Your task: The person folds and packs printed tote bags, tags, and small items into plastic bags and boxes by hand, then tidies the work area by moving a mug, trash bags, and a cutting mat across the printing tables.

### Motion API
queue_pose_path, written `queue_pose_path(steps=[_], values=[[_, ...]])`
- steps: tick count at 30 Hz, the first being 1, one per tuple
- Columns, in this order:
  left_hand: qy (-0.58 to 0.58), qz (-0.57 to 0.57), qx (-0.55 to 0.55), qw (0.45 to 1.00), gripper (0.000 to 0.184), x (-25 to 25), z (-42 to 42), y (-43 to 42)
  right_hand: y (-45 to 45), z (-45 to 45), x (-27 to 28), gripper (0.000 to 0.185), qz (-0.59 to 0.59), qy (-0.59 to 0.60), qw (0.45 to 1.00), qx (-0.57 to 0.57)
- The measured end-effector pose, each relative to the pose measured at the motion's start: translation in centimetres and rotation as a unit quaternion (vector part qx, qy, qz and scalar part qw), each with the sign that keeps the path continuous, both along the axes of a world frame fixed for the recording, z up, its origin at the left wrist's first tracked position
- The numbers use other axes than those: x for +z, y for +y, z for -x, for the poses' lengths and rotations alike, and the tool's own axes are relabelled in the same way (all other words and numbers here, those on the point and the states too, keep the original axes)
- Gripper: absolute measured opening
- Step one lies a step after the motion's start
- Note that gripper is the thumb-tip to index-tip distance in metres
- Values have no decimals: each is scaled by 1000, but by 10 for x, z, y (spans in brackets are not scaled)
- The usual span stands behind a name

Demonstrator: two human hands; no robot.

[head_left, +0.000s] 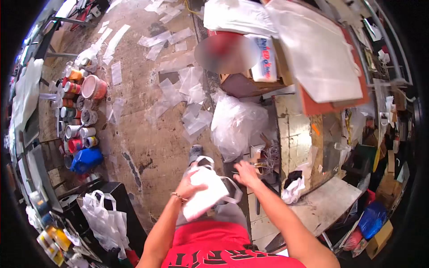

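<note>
White bag [208, 195] is held above the lap by the nearer left hand [191, 185], closed on its left edge with the thumb laid across the top — its long axis appears slanted slightly rightward, away from the body. From its right side a loop handle [238, 194] is extended towards the right hand [246, 173], which is poised just beside the bag, fingers curled — whether anything is gripped there cannot be told.
</note>
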State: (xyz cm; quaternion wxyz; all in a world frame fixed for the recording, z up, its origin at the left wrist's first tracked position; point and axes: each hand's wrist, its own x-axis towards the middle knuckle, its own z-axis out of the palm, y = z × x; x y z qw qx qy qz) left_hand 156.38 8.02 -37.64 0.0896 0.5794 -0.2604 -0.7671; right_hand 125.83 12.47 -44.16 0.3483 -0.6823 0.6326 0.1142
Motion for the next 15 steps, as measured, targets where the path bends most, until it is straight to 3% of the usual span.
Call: queue_pose_path(steps=[2, 4, 6, 8, 11, 14, 15], values=[[54, -83, -22, 995, 97, -43, 11, -3, -73, -1, -63, 50, -5, 57, 997, 45], [58, -113, -88, 988, 99, -68, 22, -8, -139, 16, -121, 60, 39, 127, 989, 56], [39, -121, -155, 980, 103, -85, 30, -18, -189, 42, -175, 73, 155, 183, 970, 49], [41, -131, -183, 974, 104, -103, 38, -32, -233, 67, -211, 80, 148, 219, 964, 12], [32, -140, -187, 972, 103, -169, 51, -22, -272, 78, -226, 58, 77, 301, 950, 37], [58, -208, -119, 969, 94, -180, 70, -61, -264, 106, -268, 43, 146, 318, 929, 116], [115, -215, -90, 966, 84, -204, 78, -56, -264, 104, -265, 38, 70, 279, 953, 95]])
